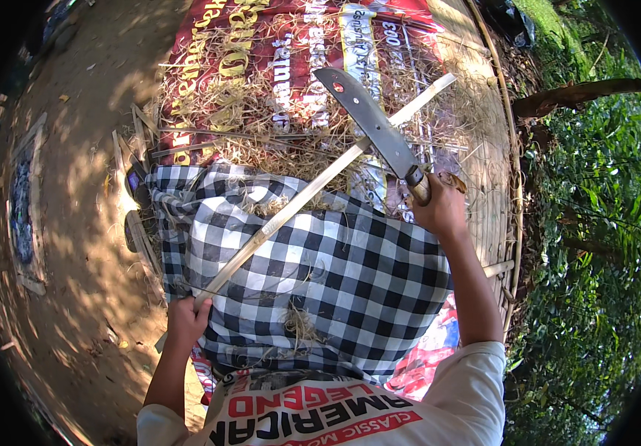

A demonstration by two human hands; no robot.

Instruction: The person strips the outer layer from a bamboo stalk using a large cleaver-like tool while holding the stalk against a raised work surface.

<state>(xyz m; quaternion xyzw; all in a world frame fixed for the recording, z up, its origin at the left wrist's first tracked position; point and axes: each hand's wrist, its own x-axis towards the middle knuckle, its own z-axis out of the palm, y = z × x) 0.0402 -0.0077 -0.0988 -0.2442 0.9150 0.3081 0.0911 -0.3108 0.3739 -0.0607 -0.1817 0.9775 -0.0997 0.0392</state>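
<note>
My left hand [185,321] is closed round the near end of a long pale split-bamboo strip [290,207], which slants up and away to the right over my lap. In my right hand [441,207] is the wooden handle of a machete [371,119] with a broad dark blade and a curved tip. The blade crosses over the strip toward its far part, pointing up and to the left. Below them, a black-and-white checked cloth [335,267] covers my legs, with a few shavings on it.
Curly shavings [261,111] lie thickly over a red printed banner [201,44] on a bamboo-slat platform [487,134]. Several thin strips [140,134] stick out at the platform's left. Bare dirt ground [75,193] lies left, leafy green plants [595,193] right.
</note>
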